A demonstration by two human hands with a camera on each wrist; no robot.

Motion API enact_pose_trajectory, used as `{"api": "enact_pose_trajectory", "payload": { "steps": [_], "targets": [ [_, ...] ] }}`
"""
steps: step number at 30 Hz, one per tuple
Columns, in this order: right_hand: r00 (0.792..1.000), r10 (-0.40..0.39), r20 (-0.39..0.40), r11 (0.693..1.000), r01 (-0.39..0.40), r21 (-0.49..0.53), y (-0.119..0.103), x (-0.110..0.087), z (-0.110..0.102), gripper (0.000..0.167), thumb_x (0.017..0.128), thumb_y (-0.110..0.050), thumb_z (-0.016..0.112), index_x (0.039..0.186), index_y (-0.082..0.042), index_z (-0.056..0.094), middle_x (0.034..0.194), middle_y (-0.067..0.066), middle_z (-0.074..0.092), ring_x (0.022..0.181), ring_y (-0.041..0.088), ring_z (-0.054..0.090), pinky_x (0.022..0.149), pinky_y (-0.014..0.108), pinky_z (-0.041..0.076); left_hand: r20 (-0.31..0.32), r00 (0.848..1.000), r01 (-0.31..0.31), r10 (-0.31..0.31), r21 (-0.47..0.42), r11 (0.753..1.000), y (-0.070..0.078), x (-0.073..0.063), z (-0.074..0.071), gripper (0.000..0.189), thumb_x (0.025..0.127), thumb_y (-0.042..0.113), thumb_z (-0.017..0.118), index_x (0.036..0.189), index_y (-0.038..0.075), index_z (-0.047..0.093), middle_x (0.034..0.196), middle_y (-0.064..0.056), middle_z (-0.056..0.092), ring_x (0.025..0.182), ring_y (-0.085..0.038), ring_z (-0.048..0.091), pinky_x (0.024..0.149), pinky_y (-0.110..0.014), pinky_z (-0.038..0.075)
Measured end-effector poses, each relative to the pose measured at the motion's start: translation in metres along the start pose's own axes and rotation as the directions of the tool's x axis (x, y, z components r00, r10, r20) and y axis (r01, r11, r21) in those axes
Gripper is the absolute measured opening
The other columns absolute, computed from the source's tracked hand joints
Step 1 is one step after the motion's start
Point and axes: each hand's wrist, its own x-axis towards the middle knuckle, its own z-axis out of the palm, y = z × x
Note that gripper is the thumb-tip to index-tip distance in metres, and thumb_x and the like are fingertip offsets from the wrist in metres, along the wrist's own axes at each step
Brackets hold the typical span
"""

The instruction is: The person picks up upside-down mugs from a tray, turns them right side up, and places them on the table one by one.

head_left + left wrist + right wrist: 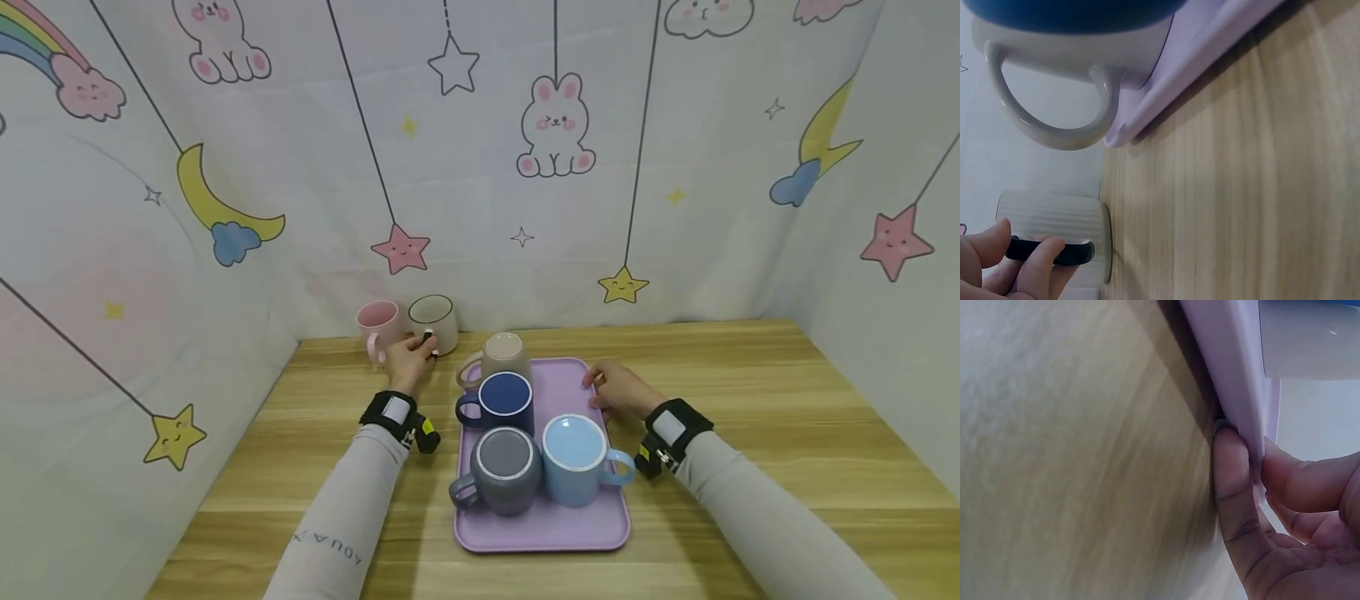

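Standing upright at the back left of the wood-grained bench (330, 433), a pink ceramic mug (381, 322) sits just beside the left hand (407, 367), so a sideways sweep of the knuckles could knock it. That hand's grip is closed, pinching the black handle (1079, 253) of an upright, ribbed, dark-rimmed white mug (444, 327); lifted quickly by the handle alone, it could twist or tilt. Next come an upturned beige mug (506, 348), navy-blue mug (506, 402) and rounded grey mug (506, 473) along the left side of a rectangular lilac tray (543, 535), handles reaching to or past its edge, where the left sleeve (337, 508) could catch one. An upturned light blue mug (573, 471) pokes its handle over the opposite edge. Farthest right, the right hand (624, 389) pinches the tray's edge; raising that side could send the smooth mugs sliding.
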Motion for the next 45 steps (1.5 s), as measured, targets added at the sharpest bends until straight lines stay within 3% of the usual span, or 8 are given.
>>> {"api": "enact_pose_trajectory", "payload": {
  "steps": [10, 16, 22, 25, 29, 34, 38, 45],
  "targets": [
    [1.000, 0.001, -0.010, 1.000, -0.001, 0.007, 0.002, 0.001, -0.003, 0.024, 0.091, 0.014, 0.062, 0.113, 0.009, 0.057, 0.079, 0.009, 0.050, 0.062, 0.019, 0.055, 0.053, 0.027, 0.058, 0.049, 0.999, 0.005, -0.001, -0.084, 0.996, 0.000, -0.001, -0.005, 0.037, 0.096, 0.001, 0.073, 0.129, -0.014, 0.065, 0.124, -0.033, 0.067, 0.086, -0.016, 0.068, 0.087, -0.034, 0.064],
    [1.000, -0.004, -0.011, 1.000, 0.004, 0.018, 0.004, 0.003, -0.003, 0.024, 0.090, 0.014, 0.063, 0.113, 0.009, 0.056, 0.078, 0.008, 0.050, 0.062, 0.018, 0.055, 0.053, 0.026, 0.057, 0.089, 0.996, 0.017, -0.012, -0.054, 0.998, -0.006, 0.000, -0.018, 0.039, 0.098, 0.004, 0.072, 0.131, -0.014, 0.063, 0.122, -0.030, 0.066, 0.091, -0.023, 0.067, 0.092, -0.040, 0.063],
    [1.000, -0.006, 0.003, 1.000, 0.006, 0.019, 0.004, 0.002, -0.001, 0.024, 0.090, 0.013, 0.063, 0.112, 0.009, 0.056, 0.075, 0.007, 0.049, 0.061, 0.018, 0.055, 0.054, 0.027, 0.058, 0.099, 0.993, 0.068, -0.059, -0.085, 0.994, -0.011, -0.006, -0.030, 0.032, 0.097, 0.004, 0.073, 0.121, -0.017, 0.065, 0.126, -0.026, 0.056, 0.075, -0.018, 0.061, 0.068, -0.028, 0.060],
    [1.000, 0.001, -0.006, 1.000, -0.001, 0.015, 0.004, 0.002, -0.001, 0.023, 0.091, 0.013, 0.063, 0.113, 0.008, 0.057, 0.076, 0.007, 0.049, 0.062, 0.018, 0.055, 0.054, 0.027, 0.058, 0.165, 0.980, 0.126, -0.115, -0.055, 0.991, -0.015, -0.013, -0.033, 0.033, 0.099, 0.007, 0.071, 0.124, -0.014, 0.065, 0.128, -0.028, 0.057, 0.081, -0.022, 0.064, 0.072, -0.030, 0.063],
    [1.000, -0.001, -0.014, 1.000, 0.001, 0.016, 0.004, 0.002, -0.001, 0.023, 0.091, 0.013, 0.063, 0.112, 0.008, 0.057, 0.078, 0.007, 0.049, 0.063, 0.018, 0.054, 0.053, 0.027, 0.058, 0.328, 0.927, 0.190, -0.181, 0.004, 0.982, -0.020, -0.025, -0.031, 0.039, 0.101, 0.009, 0.068, 0.134, -0.011, 0.061, 0.119, -0.023, 0.066, 0.095, -0.024, 0.066, 0.085, -0.036, 0.065],
    [1.000, 0.005, -0.009, 1.000, -0.005, 0.015, 0.003, 0.001, 0.000, 0.022, 0.092, 0.012, 0.063, 0.113, 0.008, 0.057, 0.078, 0.007, 0.049, 0.063, 0.018, 0.055, 0.054, 0.026, 0.057, 0.457, 0.873, 0.191, -0.169, -0.003, 0.982, -0.022, -0.043, -0.022, 0.039, 0.101, 0.003, 0.065, 0.135, -0.015, 0.057, 0.099, -0.012, 0.070, 0.077, -0.016, 0.069, 0.074, -0.031, 0.065],
    [1.000, 0.015, -0.004, 1.000, -0.015, 0.000, 0.002, 0.000, 0.001, 0.022, 0.093, 0.011, 0.063, 0.114, 0.008, 0.057, 0.080, 0.008, 0.049, 0.065, 0.019, 0.055, 0.055, 0.026, 0.057, 0.469, 0.870, 0.168, -0.153, 0.008, 0.986, -0.024, -0.055, -0.016, 0.037, 0.101, 0.001, 0.064, 0.134, -0.014, 0.057, 0.091, -0.005, 0.068, 0.067, -0.010, 0.067, 0.064, -0.026, 0.064],
    [1.000, 0.010, -0.009, 1.000, -0.010, -0.003, 0.001, -0.001, 0.002, 0.023, 0.093, 0.011, 0.063, 0.114, 0.008, 0.057, 0.081, 0.009, 0.049, 0.065, 0.019, 0.055, 0.055, 0.027, 0.058, 0.438, 0.889, 0.124, -0.135, 0.054, 0.991, -0.027, -0.061, -0.014, 0.035, 0.099, -0.004, 0.061, 0.133, -0.013, 0.058, 0.098, -0.011, 0.069, 0.069, -0.011, 0.066, 0.060, -0.027, 0.064]
  ]
}}
